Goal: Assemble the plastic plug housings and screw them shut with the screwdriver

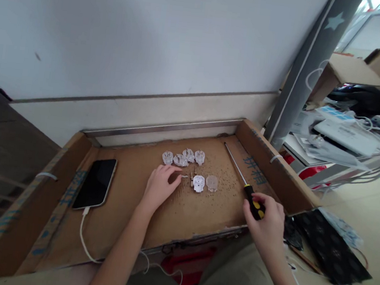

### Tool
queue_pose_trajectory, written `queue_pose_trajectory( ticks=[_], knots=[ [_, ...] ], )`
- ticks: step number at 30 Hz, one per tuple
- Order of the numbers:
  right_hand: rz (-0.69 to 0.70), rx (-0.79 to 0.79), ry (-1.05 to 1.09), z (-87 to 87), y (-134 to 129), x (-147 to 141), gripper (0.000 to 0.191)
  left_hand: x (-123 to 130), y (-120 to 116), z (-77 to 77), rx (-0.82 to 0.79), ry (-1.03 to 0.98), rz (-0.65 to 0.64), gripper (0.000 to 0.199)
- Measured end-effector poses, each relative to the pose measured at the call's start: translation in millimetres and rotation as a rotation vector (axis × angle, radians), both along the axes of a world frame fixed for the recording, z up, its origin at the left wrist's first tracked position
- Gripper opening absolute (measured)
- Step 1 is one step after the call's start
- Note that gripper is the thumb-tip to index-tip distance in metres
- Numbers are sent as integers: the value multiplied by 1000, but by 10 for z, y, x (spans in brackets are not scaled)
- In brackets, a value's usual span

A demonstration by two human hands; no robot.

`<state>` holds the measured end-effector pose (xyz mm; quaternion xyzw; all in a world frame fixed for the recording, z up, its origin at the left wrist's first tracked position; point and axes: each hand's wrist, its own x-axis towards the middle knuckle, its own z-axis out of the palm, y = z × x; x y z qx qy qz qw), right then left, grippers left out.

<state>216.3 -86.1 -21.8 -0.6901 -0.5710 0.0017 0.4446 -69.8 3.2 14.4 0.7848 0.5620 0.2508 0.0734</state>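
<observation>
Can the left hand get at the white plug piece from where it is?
Probably yes. The left hand is just left of the white plug piece, which lies uncovered; only small metal parts seem to lie between them.

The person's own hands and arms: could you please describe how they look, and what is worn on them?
The left hand and right hand are ungloved, with no ring that I can make out. The left forearm and right forearm are bare down to the picture's edge: no sleeve, watch or bracelet shows, nor any cable or marking.
</observation>
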Motion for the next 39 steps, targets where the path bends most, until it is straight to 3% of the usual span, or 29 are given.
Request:
queue_pose_trajectory(
  ticks=[7, 16, 23, 27, 30, 33, 36, 39],
  knots=[
    [36, -63, -54, 23, 217, 198, 36, 30, 5, -3, -5, 49, -14, 15],
    [15, -57, -144, 39, 186, 88, 29, 56, 3, 0, 0, 60, -39, 14],
    [6, -61, -161, 46, 196, 104, 27, 111, -33, 45, 12, -115, -26, 11],
    [5, -60, -168, 49, 178, 100, 27, 236, -72, 25, -14, -224, -115, 9],
    [0, -68, -188, 147, 139, 36, 28, 345, -105, 13, -10, -244, -180, 7],
    [113, -75, -216, 345, 155, -111, 31, 426, -139, 35, 71, -233, -212, 7],
    [375, -102, -215, 524, 291, -288, 32, 470, -168, 90, 177, -185, -255, 10],
    [578, -148, -181, 572, 478, -406, 26, 493, -187, 124, 256, -114, -315, 11]
  ],
)
